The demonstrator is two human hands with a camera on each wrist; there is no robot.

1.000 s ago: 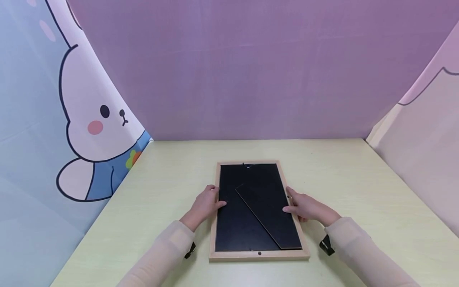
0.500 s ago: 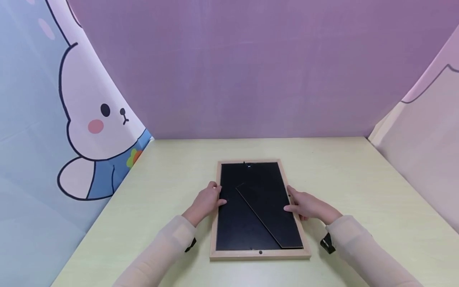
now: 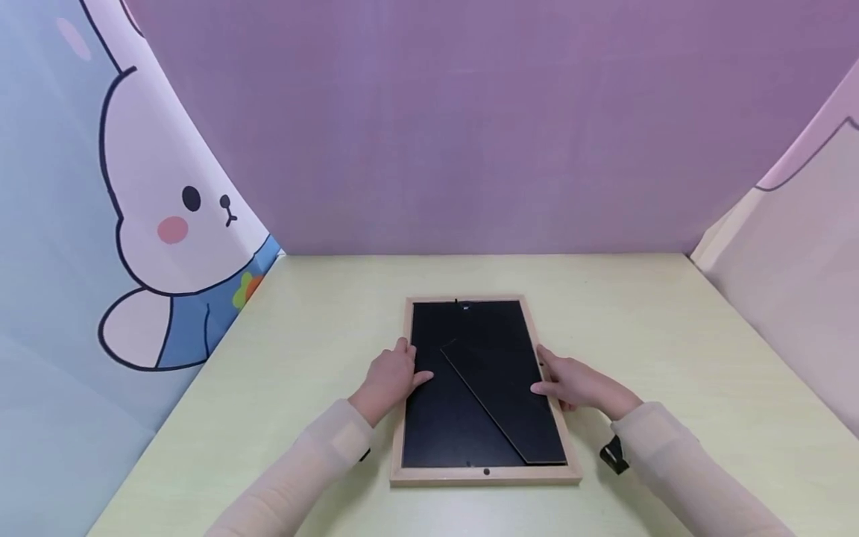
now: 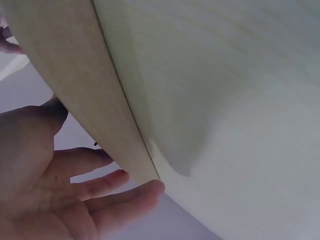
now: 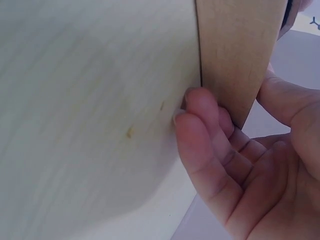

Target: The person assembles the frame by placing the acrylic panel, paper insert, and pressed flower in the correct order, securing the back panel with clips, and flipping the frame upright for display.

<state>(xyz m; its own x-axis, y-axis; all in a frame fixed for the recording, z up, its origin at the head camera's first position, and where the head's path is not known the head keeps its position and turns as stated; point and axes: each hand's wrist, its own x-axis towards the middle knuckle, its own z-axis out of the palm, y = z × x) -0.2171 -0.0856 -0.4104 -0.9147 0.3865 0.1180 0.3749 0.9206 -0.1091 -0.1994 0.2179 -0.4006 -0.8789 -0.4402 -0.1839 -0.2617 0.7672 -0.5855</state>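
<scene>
A wooden photo frame (image 3: 483,476) lies back side up on the table, its black backing board (image 3: 436,418) and slanted black easel leg (image 3: 517,410) showing in the head view. At its left edge is my left hand (image 3: 391,379), the thumb reaching over onto the backing. In the left wrist view that hand's fingers (image 4: 120,205) extend nearly straight along the frame's wooden side (image 4: 85,65). My right hand (image 3: 582,384) grips the opposite edge, thumb on top. Its curled fingers (image 5: 200,145) press the wooden side (image 5: 237,55) in the right wrist view.
The pale wood-grain table (image 3: 322,313) runs back to a purple curtain (image 3: 429,127). A blue cloth with a cartoon rabbit (image 3: 168,194) hangs on the left, a pale one (image 3: 798,246) on the right. A small metal hanger (image 3: 466,306) sits at the backing's far edge.
My left hand has shifted slightly, its thumb reaching farther over the black backing. The right hand stays on its edge, and the frame keeps its place on the table.
</scene>
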